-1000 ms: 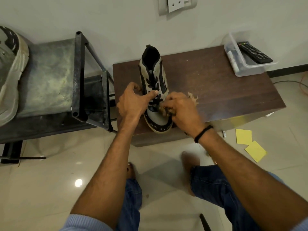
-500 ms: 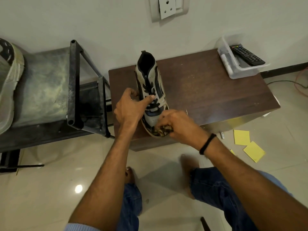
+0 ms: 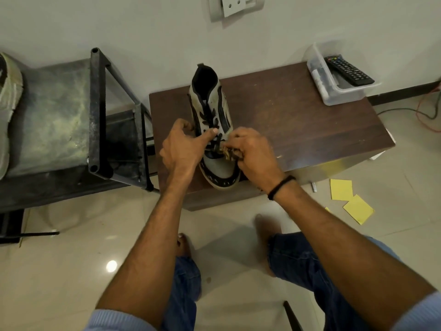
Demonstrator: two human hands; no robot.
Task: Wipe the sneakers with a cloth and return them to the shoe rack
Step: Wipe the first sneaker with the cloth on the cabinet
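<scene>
A grey and black sneaker [image 3: 211, 101] with black laces stands on the dark brown low table [image 3: 298, 120], toe toward me. My left hand [image 3: 183, 146] grips its left side, thumb across the laces. My right hand [image 3: 253, 151] presses a small patterned cloth [image 3: 228, 152] against the sneaker near the lower laces. A second sneaker [image 3: 8, 111] lies sole outward on the black metal shoe rack [image 3: 97, 108] at the far left.
A clear plastic box [image 3: 334, 89] holding a black remote control [image 3: 348, 70] sits at the table's far right corner. Yellow sticky notes [image 3: 348, 199] and a small marker lie on the tiled floor. My bare feet and jeans are below the table edge.
My right hand with the cloth has moved from the sneaker's toe back up to the lower laces. My left hand keeps its hold on the sneaker.
</scene>
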